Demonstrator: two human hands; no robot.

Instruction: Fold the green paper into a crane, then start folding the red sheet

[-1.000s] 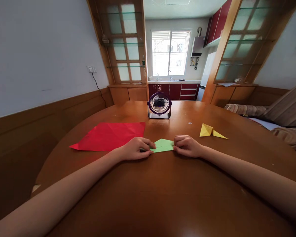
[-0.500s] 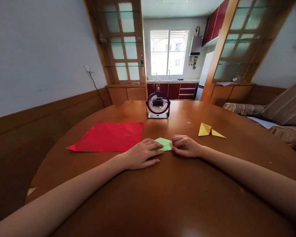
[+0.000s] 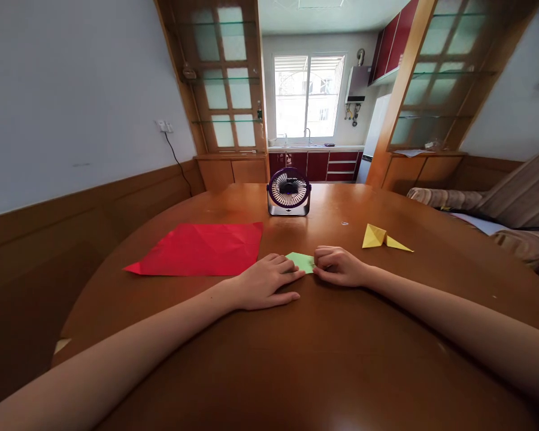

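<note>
A small folded sheet of light green paper lies on the table between my two hands. My left hand rests flat over its left part, fingers stretched out and pressing on the paper and the tabletop. At the right end of the green paper, my right hand has its fingers curled in, with thumb and forefinger pinching the edge. Both hands hide parts of the paper's outline.
To the left lies a large creased red paper sheet. A small purple fan stands at the back of the brown wooden table. A folded yellow paper piece sits on the right, and a striped chair stands beyond the edge.
My left hand has slid slightly to the right over the green paper, covering more of its lower edge. My right hand keeps its pinch in the same spot.
</note>
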